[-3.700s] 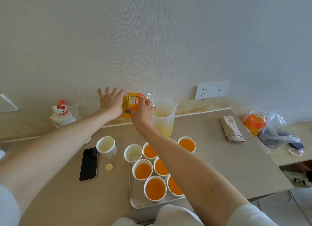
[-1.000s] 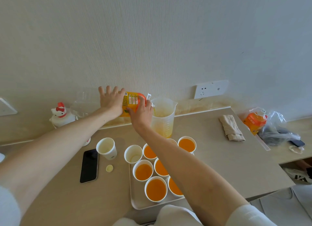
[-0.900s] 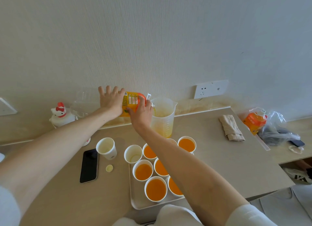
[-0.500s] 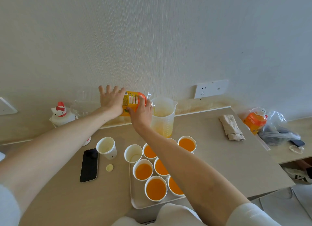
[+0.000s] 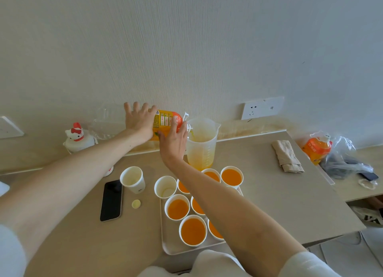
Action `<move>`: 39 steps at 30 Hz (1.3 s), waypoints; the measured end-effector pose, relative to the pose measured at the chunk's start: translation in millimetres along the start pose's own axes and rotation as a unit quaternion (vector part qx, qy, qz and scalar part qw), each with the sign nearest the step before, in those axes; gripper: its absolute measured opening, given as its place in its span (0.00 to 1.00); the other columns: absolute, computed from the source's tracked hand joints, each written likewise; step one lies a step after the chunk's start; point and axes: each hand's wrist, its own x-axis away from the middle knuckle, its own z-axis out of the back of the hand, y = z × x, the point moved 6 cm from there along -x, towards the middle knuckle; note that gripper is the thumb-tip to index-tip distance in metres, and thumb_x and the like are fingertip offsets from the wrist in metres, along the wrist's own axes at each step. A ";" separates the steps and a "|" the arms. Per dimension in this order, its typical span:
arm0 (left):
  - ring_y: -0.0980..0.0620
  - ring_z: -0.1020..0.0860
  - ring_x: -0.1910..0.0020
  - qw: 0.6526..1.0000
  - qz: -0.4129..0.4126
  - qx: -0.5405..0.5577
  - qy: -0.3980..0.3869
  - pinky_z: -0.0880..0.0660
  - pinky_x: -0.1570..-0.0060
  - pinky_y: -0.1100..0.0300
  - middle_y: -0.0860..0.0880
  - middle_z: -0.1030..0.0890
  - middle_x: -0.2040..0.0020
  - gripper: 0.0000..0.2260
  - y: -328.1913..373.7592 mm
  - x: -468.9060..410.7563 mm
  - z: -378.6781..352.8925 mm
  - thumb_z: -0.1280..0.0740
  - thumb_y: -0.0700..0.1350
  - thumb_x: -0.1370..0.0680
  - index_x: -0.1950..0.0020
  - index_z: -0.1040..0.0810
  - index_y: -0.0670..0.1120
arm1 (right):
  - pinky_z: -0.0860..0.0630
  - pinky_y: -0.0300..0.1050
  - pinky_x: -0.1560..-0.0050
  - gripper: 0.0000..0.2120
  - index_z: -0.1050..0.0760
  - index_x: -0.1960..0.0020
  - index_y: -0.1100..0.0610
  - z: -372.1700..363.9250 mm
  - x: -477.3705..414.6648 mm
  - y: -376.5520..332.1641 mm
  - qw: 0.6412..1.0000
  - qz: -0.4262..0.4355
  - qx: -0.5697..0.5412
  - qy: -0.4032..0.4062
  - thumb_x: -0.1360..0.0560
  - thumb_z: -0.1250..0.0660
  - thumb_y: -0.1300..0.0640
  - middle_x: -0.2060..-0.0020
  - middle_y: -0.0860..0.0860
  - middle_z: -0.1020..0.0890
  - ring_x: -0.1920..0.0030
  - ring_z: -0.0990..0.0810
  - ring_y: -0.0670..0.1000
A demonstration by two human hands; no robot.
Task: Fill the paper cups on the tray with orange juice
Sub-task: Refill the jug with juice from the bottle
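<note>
handling: we judge the bottle thin-walled, slick and fairly light, best held at base and shoulder | hands: our left hand presses flat on its base, fingers spread; our right hand wraps the neck end | place: bottle lies level, mouth at jug rim, behind tray; one cup there looks empty

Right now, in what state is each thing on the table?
measuring jug: upright, partly filled
juice bottle: on its side, pouring into it
back-left tray cup: empty
other tray cups: juice-filled
cup off tray: empty
phone: screen dark
left hand: rests on juice bottle
right hand: grips juice bottle
</note>
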 end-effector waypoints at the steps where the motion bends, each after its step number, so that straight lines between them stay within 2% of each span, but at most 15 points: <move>1: 0.43 0.34 0.35 1.000 -0.001 0.000 -0.001 0.40 0.35 0.46 0.47 0.30 0.34 0.33 0.3 0.1 0.0 0.28 0.49 0.30 0.29 0.39 0.50 | 0.49 0.54 0.24 0.31 0.47 0.22 0.56 -0.7 0.1 0.2 1.000 -0.001 0.000 0.000 0.19 0.37 0.51 0.22 0.62 0.52 0.22 0.52 0.61; 39: 0.43 0.34 0.35 1.000 -0.011 -0.003 0.022 0.40 0.37 0.46 0.47 0.30 0.34 0.36 -0.2 -3.0 -1.3 0.26 0.50 0.31 0.27 0.39 0.50 | 0.48 0.55 0.23 0.31 0.48 0.21 0.54 -1.3 -1.5 1.6 1.000 0.002 -0.003 0.003 0.19 0.38 0.50 0.22 0.60 0.52 0.22 0.52 0.60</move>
